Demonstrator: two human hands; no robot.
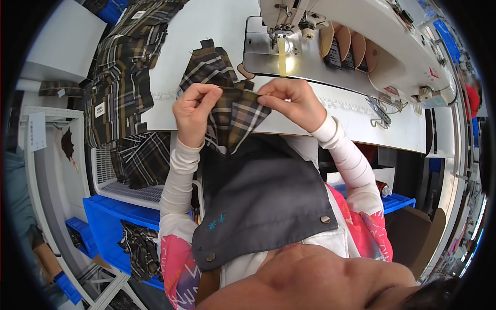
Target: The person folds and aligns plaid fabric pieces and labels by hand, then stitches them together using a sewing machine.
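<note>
Between my two hands is a piece of plaid fabric (223, 111) in brown, black and white, held along its upper edge. My left hand (195, 109) pinches the edge between thumb and fingers. A short way to the right, my right hand (294, 102) pinches the same piece near its corner. The lower part of the cloth hangs over the table's front edge, and its upper part lies on the white table (160, 113). Just beyond my hands stands the sewing machine (289, 20), its needle area over a metal plate (258, 54).
Stacks of plaid pieces (121, 67) cover the table's left side. Scissors (380, 112) lie at the right. Tan curved pieces (346, 44) stand beside the machine. A white basket (103, 168) and a blue bin (106, 227) hold more plaid cloth at lower left.
</note>
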